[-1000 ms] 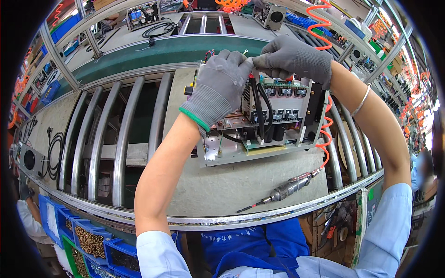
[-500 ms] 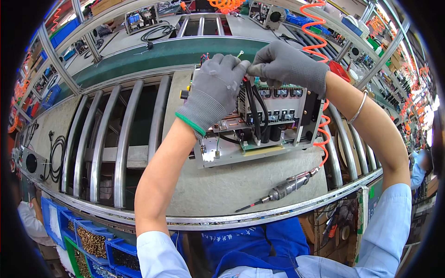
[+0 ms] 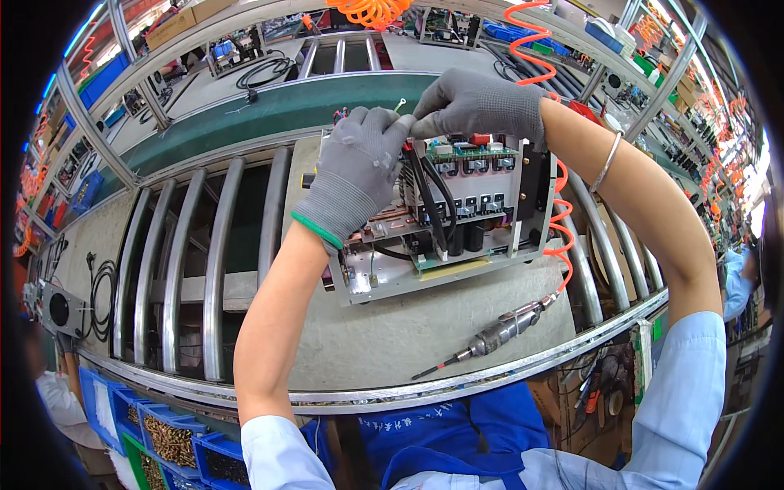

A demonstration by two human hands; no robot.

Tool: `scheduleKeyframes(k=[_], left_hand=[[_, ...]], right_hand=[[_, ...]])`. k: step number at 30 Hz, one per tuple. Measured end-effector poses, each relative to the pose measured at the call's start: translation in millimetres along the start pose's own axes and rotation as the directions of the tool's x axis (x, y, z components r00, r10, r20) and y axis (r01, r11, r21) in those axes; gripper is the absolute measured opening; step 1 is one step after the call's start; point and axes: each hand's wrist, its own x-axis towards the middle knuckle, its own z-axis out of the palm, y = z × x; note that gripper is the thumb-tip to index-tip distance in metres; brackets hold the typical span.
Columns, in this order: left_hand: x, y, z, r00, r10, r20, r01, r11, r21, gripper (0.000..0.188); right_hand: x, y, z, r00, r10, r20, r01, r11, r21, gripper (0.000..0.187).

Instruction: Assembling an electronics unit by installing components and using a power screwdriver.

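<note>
An open metal chassis (image 3: 384,287) with circuit boards and heat sinks stands on a grey board (image 3: 327,351). My left hand (image 3: 355,167), in a grey glove with a green cuff edge, reaches over its top left part, fingers bent. My right hand (image 3: 483,104), gloved too, comes across from the right, and its fingertips meet those of the left above two thick black cables (image 3: 441,204). Both hands are closed; what lies between the fingers is hidden. A thin green wire with a ring terminal (image 3: 401,104) sticks up just behind the fingertips.
A power screwdriver (image 3: 502,328) on a coiled orange hose (image 3: 559,220) lies in front of the chassis. Metal rollers (image 3: 219,269) run left and right of the board. Blue bins of screws (image 3: 170,441) hang at lower left. Another person's sleeve (image 3: 57,400) shows at far left.
The view has shifted a little, so the chassis and hands sit slightly lower and further left in the picture. Both hands stay together at the same part of the chassis.
</note>
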Motion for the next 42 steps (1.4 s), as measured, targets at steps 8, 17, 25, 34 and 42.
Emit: scheduleKeyframes(k=[8,17,25,34,42], left_hand=[[0,1,-4,1.0,0.008,0.014,-0.008,1.0,0.018,0.05],[0,2,-5,1.0,-0.001,0.007,0.001,1.0,0.0,0.052],[0,4,-5,1.0,0.007,0.023,-0.007,1.0,0.007,0.055],[1,7,-12,1.0,0.0,0.029,0.001,1.0,-0.013,0.055],[-25,45,-33,0.999,0.04,0.028,-0.041,0.998,0.036,0.056]], right_hand=[[-4,-5,-4,0.999,0.004,0.037,-0.005,0.999,0.041,0.044],[-1,1,0,0.998,-0.065,0.01,0.065,0.997,0.039,0.036],[3,-1,4,0.999,-0.043,0.03,0.044,0.999,-0.03,0.031],[-42,-9,17,0.936,-0.218,-0.276,0.181,0.972,-0.152,0.043],[-245,16,127,0.933,0.318,-0.168,-0.207,0.856,0.474,0.021]])
